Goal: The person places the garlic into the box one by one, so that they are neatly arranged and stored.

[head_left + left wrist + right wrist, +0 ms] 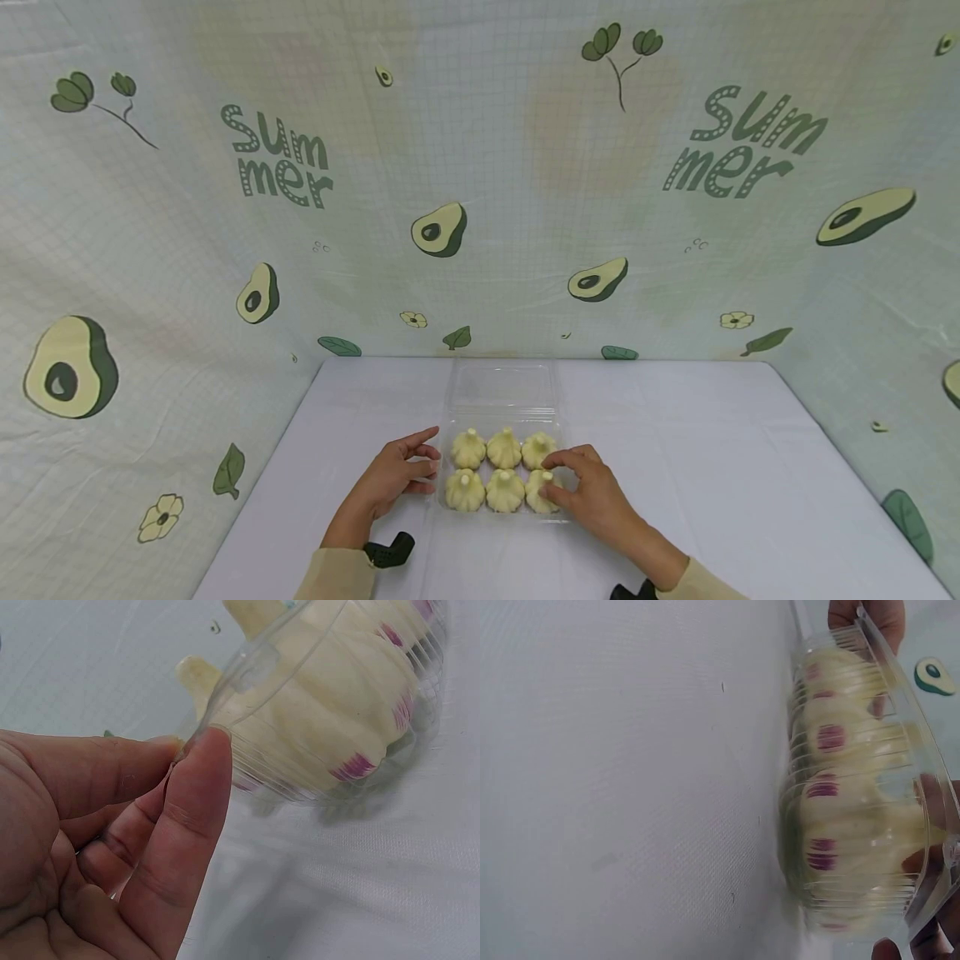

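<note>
A clear plastic clamshell box point(480, 515) lies on the table, its base filled with several pale garlic bulbs in two rows. Purple marks show low on the bulbs through the ribbed wall in both wrist views. My left hand point(401, 471) is at the box's left side; its thumb and finger pinch the rim point(214, 701) in the left wrist view. Over the right end, my right hand point(596, 492) reaches inside the rim. Its thumb and index finger grip the front right garlic bulb point(538, 493), which still sits among the others.
The hinged lid point(504, 385) lies open behind the base, toward the far edge. White cloth covers the table point(675, 450). A curtain point(510, 167) printed with avocados hangs behind and along both sides. Black straps with mounts point(390, 552) sit at the wrists.
</note>
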A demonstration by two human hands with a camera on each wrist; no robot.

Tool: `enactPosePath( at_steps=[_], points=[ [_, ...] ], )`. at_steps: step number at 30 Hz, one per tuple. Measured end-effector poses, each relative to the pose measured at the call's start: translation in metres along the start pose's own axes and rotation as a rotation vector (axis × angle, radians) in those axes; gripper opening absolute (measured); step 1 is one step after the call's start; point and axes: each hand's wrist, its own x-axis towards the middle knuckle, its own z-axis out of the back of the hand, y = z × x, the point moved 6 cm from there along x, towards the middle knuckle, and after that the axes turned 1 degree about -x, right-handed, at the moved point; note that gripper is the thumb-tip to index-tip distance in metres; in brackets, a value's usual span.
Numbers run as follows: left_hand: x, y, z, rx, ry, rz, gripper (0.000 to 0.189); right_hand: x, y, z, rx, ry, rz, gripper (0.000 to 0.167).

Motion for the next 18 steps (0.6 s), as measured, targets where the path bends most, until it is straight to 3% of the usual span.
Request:
enactPosePath(
  at_steps=[6,13,18],
  points=[
    [0.000,0.000,0.000,-0.001,-0.001,0.002,0.069,0.003,-0.004,0.003,0.065,0.044,-0.034,0.031],
    [0.001,0.000,0.000,0.008,-0.009,0.005,0.069,0.011,-0.010,0.017,0.283,-0.009,-0.074,0.030],
    [0.001,0.000,0.001,0.012,-0.013,0.010,0.069,0.021,-0.020,0.026,0.282,-0.038,-0.141,0.043]
  ],
)
